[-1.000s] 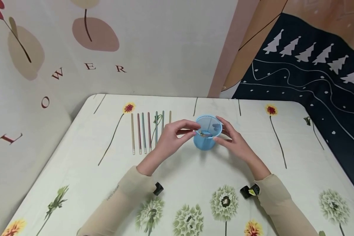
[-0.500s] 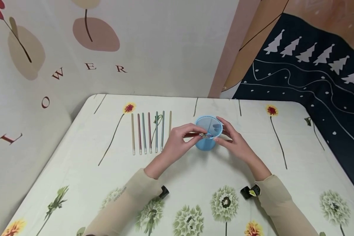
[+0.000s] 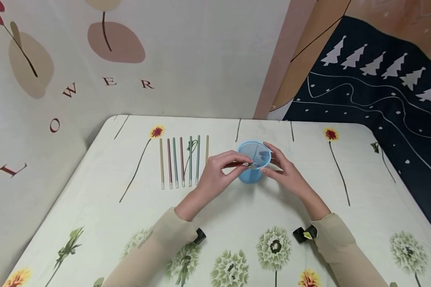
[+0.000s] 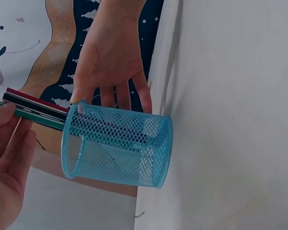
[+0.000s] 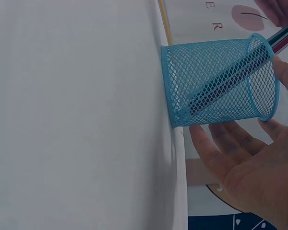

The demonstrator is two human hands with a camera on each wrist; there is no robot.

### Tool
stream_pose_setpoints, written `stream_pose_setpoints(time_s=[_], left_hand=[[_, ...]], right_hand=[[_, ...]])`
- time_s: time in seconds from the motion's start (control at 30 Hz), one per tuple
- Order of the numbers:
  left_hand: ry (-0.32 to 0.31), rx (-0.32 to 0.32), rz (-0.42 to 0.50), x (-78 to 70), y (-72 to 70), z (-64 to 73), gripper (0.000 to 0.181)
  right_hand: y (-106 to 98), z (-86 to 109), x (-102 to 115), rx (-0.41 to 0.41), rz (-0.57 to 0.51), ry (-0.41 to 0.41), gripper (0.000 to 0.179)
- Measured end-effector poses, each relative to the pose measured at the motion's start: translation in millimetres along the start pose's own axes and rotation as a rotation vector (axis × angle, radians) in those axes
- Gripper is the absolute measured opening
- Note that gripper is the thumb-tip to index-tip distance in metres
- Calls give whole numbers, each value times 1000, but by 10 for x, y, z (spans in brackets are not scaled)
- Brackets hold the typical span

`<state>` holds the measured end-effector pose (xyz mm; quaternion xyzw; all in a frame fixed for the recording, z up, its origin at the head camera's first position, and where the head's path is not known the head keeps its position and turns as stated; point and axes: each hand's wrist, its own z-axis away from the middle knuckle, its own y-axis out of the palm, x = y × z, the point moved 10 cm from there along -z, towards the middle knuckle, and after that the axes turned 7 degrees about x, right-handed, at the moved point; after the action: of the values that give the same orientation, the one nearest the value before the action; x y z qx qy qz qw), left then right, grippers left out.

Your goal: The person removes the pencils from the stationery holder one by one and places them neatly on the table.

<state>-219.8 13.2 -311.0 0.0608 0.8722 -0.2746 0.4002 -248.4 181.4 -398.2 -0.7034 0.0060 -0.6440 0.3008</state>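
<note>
A light blue mesh pen cup [image 3: 249,177] stands upright on the table. My right hand [image 3: 285,171] holds it from the right, thumb at the rim and fingers along the far side, as the right wrist view also shows. Several pencils [image 4: 41,109], green, dark and red, lean inside the cup and stick out past its rim. Over the cup's left side, my left hand [image 3: 218,169] pinches their upper ends between thumb and fingers. Through the mesh, the pencils' lower parts [image 5: 213,91] slant down to the base.
Left of the cup, several pencils [image 3: 174,163] in tan, red, green and blue lie side by side, eraser ends toward me. A white flowered cloth [image 3: 237,223] covers the table. Behind the table's far edge rises a printed wall cloth [image 3: 201,79].
My left hand has moved right and slightly down to the cup's mouth and now pinches the pencils' ends, where it was parted above the rim. My right hand has stayed on the cup.
</note>
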Motion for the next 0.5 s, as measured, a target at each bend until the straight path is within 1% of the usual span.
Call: stream_pose_setpoints(time_s=[0.17, 0.3, 0.5], left_hand=[[19, -44, 2, -84, -90, 13, 15], [35, -63, 5, -166, -134, 25, 16], [93, -88, 7, -331, -188, 30, 17]], right_hand=[[-2, -9, 3, -7, -8, -9, 72], [8, -8, -3, -6, -12, -8, 72], [9, 2, 0, -5, -18, -6, 72]])
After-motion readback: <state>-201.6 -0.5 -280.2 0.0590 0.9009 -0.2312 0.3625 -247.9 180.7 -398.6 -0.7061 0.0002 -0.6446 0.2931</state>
